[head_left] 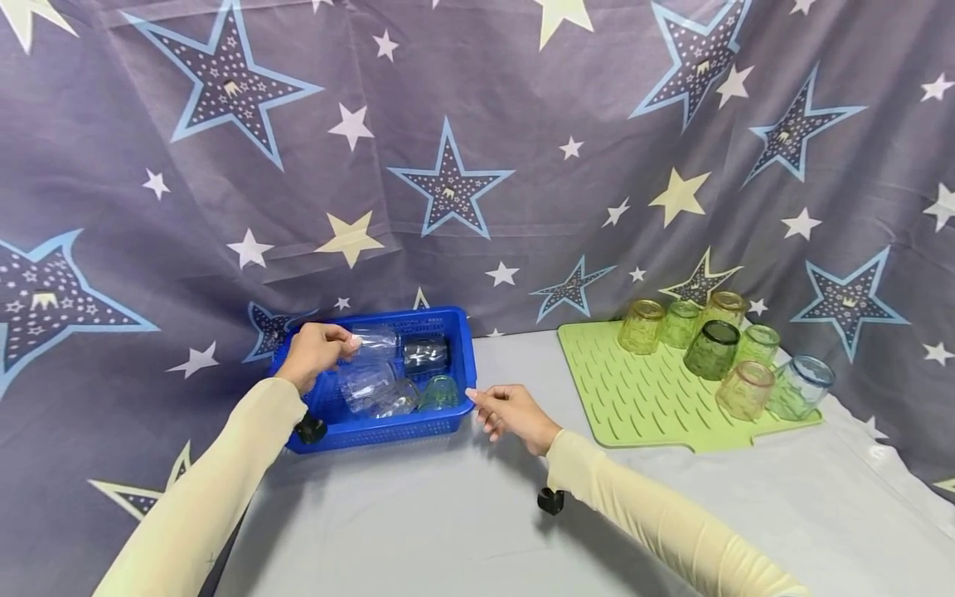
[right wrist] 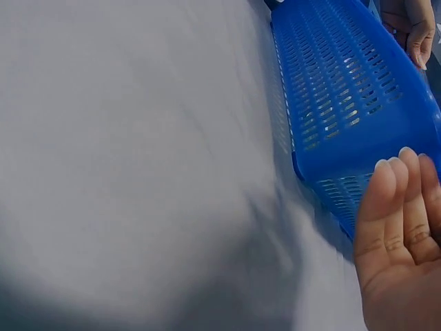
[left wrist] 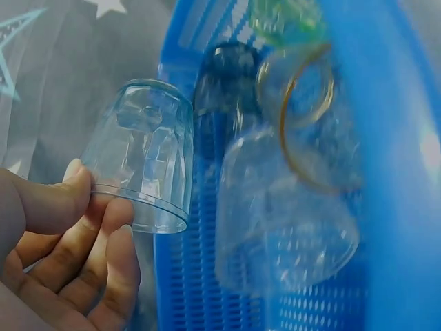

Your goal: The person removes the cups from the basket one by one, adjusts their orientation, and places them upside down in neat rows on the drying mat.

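In the head view my left hand (head_left: 317, 352) is over the left part of a blue basket (head_left: 388, 433). Its thumb and fingers pinch a clear drinking glass (left wrist: 141, 155) by the rim; the glass is mouth down in the left wrist view. Below it in the basket lie another clear glass (left wrist: 275, 227), an amber-rimmed glass (head_left: 399, 398), a dark glass (head_left: 425, 355) and a green glass (head_left: 440, 392). My right hand (head_left: 515, 413) is at the basket's front right corner, fingertips right at the rim. Its fingers (right wrist: 412, 200) look nearly straight in the right wrist view.
A green drying mat (head_left: 642, 398) lies to the right on the pale cloth. Several tinted glasses stand upside down on it, among them a dark green glass (head_left: 711, 352) and a pinkish glass (head_left: 746, 391). A star-patterned curtain (head_left: 522, 199) hangs behind.
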`<state>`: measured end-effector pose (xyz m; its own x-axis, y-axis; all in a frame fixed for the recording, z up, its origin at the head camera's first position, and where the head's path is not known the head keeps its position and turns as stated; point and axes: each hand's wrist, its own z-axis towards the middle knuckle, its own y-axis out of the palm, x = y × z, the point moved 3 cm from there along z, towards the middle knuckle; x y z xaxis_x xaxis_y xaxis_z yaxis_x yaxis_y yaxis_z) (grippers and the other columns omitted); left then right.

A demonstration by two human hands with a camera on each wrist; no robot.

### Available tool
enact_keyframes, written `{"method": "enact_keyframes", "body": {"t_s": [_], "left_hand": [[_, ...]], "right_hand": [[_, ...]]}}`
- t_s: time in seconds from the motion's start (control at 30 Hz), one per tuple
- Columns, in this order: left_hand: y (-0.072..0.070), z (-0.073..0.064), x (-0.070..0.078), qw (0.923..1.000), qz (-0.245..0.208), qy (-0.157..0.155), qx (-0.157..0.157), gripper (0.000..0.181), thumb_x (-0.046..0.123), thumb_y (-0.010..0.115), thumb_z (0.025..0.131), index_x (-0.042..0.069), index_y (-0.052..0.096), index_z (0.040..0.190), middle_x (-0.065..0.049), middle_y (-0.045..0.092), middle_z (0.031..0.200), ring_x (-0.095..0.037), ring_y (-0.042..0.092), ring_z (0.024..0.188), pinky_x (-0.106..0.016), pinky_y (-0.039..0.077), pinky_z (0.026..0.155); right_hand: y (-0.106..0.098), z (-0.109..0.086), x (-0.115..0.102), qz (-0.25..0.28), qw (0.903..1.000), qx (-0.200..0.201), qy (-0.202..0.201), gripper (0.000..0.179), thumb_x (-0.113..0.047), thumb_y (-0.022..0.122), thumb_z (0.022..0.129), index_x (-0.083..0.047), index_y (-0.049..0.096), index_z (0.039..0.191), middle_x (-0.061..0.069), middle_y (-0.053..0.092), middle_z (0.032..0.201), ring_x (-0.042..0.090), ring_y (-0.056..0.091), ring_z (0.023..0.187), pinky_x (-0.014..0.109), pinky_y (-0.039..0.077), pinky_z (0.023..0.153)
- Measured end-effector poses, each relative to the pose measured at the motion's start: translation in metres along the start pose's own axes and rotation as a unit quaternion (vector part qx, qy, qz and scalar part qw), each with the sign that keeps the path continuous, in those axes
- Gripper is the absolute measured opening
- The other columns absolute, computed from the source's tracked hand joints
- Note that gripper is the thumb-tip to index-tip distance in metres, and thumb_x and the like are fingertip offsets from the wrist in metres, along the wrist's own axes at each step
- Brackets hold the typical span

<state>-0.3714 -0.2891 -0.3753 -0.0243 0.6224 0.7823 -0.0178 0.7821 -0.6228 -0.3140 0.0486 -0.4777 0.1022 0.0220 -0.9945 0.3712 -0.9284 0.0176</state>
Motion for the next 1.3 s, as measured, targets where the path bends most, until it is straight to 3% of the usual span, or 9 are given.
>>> {"method": "enact_keyframes", "body": {"t_s": [0.2, 0.37, 0.47, 0.63, 0.73, 0.9, 1.1, 1.2, 1.3], "left_hand": [[0.012, -0.007, 0.004, 0.9987, -0.044, -0.001, -0.023, 0.028, 0.017, 0.067, 0.102, -0.005, 0.069, 0.119, -0.025, 0.072, 0.113, -0.041, 0.068, 0.104, -0.050, 0.057, 0.085], [0.022, -0.012, 0.008, 0.9955, -0.082, 0.015, -0.045, 0.031, 0.020, 0.067, 0.102, -0.004, 0.070, 0.121, -0.015, 0.074, 0.103, -0.035, 0.068, 0.100, -0.040, 0.058, 0.078], [0.029, -0.015, 0.012, 0.9915, -0.111, 0.027, -0.063, 0.028, 0.022, 0.068, 0.101, -0.001, 0.072, 0.118, -0.009, 0.074, 0.099, -0.028, 0.069, 0.094, -0.036, 0.058, 0.075], [0.044, -0.023, 0.022, 0.9809, -0.162, 0.033, -0.102, 0.028, 0.025, 0.070, 0.100, 0.001, 0.073, 0.116, -0.018, 0.073, 0.106, -0.029, 0.069, 0.096, -0.039, 0.056, 0.079], [0.052, -0.030, 0.029, 0.9729, -0.192, 0.037, -0.124, 0.029, 0.021, 0.070, 0.101, -0.002, 0.071, 0.118, -0.021, 0.071, 0.108, -0.037, 0.067, 0.102, -0.042, 0.056, 0.081], [0.066, -0.040, 0.037, 0.9632, -0.217, 0.046, -0.151, 0.025, 0.014, 0.067, 0.102, -0.005, 0.070, 0.118, -0.014, 0.073, 0.101, -0.032, 0.070, 0.098, -0.044, 0.056, 0.084], [0.081, -0.050, 0.042, 0.9509, -0.249, 0.042, -0.180, 0.028, 0.011, 0.065, 0.102, -0.009, 0.066, 0.123, -0.023, 0.069, 0.110, -0.033, 0.068, 0.099, -0.040, 0.056, 0.082], [0.085, -0.052, 0.043, 0.9514, -0.245, 0.044, -0.182, 0.032, 0.016, 0.066, 0.102, -0.008, 0.066, 0.124, -0.025, 0.068, 0.114, -0.038, 0.066, 0.103, -0.042, 0.056, 0.083], [0.088, -0.052, 0.041, 0.9585, -0.212, 0.061, -0.180, 0.038, 0.027, 0.068, 0.102, -0.004, 0.069, 0.124, -0.026, 0.068, 0.116, -0.045, 0.063, 0.109, -0.047, 0.056, 0.085]], "right_hand": [[-0.001, 0.000, -0.002, -0.023, 0.9996, 0.018, -0.001, 0.048, -0.049, 0.076, 0.092, -0.002, 0.068, 0.099, 0.013, 0.068, 0.089, 0.018, 0.060, 0.066, 0.033, 0.056, 0.061], [-0.004, 0.001, -0.005, -0.040, 0.9976, 0.056, -0.005, 0.051, -0.047, 0.081, 0.088, -0.007, 0.063, 0.113, 0.019, 0.069, 0.099, 0.027, 0.065, 0.070, 0.047, 0.058, 0.070], [-0.005, 0.001, -0.008, -0.048, 0.9944, 0.086, -0.037, 0.053, -0.040, 0.083, 0.088, -0.006, 0.059, 0.122, 0.018, 0.066, 0.106, 0.026, 0.062, 0.074, 0.051, 0.057, 0.072], [-0.001, -0.001, -0.019, -0.085, 0.9814, 0.138, -0.102, 0.055, -0.036, 0.085, 0.087, -0.008, 0.062, 0.128, 0.014, 0.062, 0.117, 0.021, 0.057, 0.083, 0.043, 0.056, 0.068], [0.003, 0.000, -0.025, -0.096, 0.9792, 0.129, -0.123, 0.061, -0.039, 0.084, 0.087, -0.012, 0.061, 0.137, 0.014, 0.061, 0.126, 0.027, 0.058, 0.091, 0.040, 0.056, 0.069], [0.009, 0.000, -0.033, -0.077, 0.9846, 0.077, -0.137, 0.074, -0.033, 0.083, 0.089, -0.016, 0.048, 0.153, 0.010, 0.057, 0.137, 0.035, 0.059, 0.095, 0.039, 0.057, 0.072], [0.015, -0.016, -0.055, -0.049, 0.9863, 0.065, -0.144, 0.070, -0.024, 0.080, 0.093, -0.012, 0.047, 0.153, 0.018, 0.065, 0.110, 0.041, 0.060, 0.082, 0.052, 0.057, 0.075], [0.015, -0.020, -0.060, -0.041, 0.9819, 0.060, -0.175, 0.063, -0.024, 0.078, 0.095, -0.008, 0.049, 0.149, 0.021, 0.068, 0.115, 0.039, 0.058, 0.085, 0.052, 0.057, 0.071], [0.012, -0.016, -0.056, -0.040, 0.9800, 0.065, -0.184, 0.060, -0.025, 0.077, 0.095, -0.008, 0.051, 0.145, 0.019, 0.068, 0.123, 0.036, 0.056, 0.092, 0.046, 0.058, 0.066]]}}
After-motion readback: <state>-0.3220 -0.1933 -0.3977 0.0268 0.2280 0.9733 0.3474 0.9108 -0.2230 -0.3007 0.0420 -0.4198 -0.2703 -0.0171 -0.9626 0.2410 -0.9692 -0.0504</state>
